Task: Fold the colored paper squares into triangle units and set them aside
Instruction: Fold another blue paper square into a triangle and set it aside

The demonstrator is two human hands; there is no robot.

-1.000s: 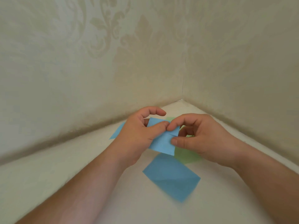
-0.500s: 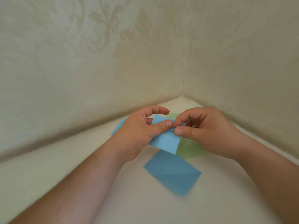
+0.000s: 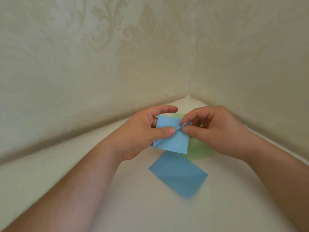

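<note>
Holding: a light blue paper is held in the air above the worktop, between both hands, in front of the corner where the two walls meet.
Paper's lie: it shows as a rough four-sided sheet tilted toward the camera, its long axis running from the upper left corner by the left index finger down to the lower right corner; the lower edge slants slightly down to the right.
Left hand: thumb pressed on the front of the sheet near its middle, the other fingers curved behind it, so it grips the paper.
Right hand: thumb and forefinger pinch the sheet's right edge, where the paper bunches into a small ridge beside the left thumb.
Change: half a second ago the two thumbs met at the paper's top edge and less of the sheet showed; now more of the blue face is in view and the right fingers pinch a raised crease at its right side. Both hands sit slightly higher in the view.
Blue sheet below: lies flat on the worktop under the hands, turned like a diamond, with a diagonal crease; it is blurred at its near corner.
Green sheet: lies flat under the right hand, partly covered by the held paper.
Walls: pale patterned wallpaper.
</note>
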